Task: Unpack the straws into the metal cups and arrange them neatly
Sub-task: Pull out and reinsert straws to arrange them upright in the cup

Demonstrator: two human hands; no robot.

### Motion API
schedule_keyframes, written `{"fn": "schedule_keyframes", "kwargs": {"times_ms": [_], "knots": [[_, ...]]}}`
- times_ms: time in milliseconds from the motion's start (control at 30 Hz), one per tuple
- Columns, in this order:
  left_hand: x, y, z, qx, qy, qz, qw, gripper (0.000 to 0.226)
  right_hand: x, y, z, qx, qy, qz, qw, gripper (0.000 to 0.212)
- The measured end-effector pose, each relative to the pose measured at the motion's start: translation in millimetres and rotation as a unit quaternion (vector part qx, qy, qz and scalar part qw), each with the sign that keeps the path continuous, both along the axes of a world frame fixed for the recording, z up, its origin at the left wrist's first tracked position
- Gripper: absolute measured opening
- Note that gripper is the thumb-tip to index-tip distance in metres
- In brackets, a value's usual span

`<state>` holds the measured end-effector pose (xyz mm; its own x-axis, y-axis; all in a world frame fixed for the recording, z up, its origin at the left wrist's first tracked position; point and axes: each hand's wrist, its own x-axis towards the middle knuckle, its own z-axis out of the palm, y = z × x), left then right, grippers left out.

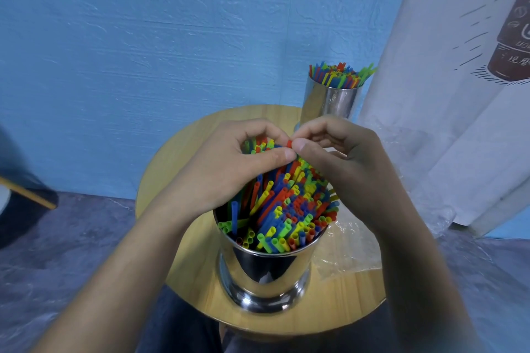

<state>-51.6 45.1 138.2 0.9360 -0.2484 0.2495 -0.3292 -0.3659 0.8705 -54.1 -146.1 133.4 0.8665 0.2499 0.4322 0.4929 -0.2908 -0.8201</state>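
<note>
Steel cup holds straws under left hand gripping a bunch, right hand pinching one.

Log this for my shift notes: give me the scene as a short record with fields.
near cup: metal, on the round wooden table, packed with mixed-colour straws, many leaning
far cup: metal, at the table's back edge, holding upright straws
left hand: grips a bunch of straws at their tops
right hand: pinches the tip of a red straw
plastic wrap: clear, on the table right of the near cup
</note>
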Motion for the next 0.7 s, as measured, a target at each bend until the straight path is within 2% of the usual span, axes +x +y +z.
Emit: {"fn": "schedule_keyframes", "kwargs": {"times_ms": [167,333,400,533,600,700], "knots": [[6,1,-2,-0.035,-0.018,0.009,0.999,0.004,1,-3,-5,0.004,0.008,-0.011,1.000,0.017],[12,3,5,-0.168,-0.057,0.032,0.984,0.006,1,-6,-8,-0.006,0.015,-0.022,1.000,0.016],[15,4,8,-0.248,-0.072,0.056,0.964,0.008,1,-5,-7,-0.015,0.004,-0.026,1.000,0.016],[17,12,14,-0.407,-0.084,0.119,0.902,0.010,1,-5,-7,-0.030,-0.010,-0.027,0.999,0.023],[18,18,14,-0.453,-0.094,0.150,0.874,0.008,2,-5,-7,-0.028,-0.004,-0.025,0.999,0.024],[19,25,10,-0.486,-0.090,0.165,0.853,0.001,3,-5,-9,-0.021,0.002,-0.024,0.999,0.020]]}}
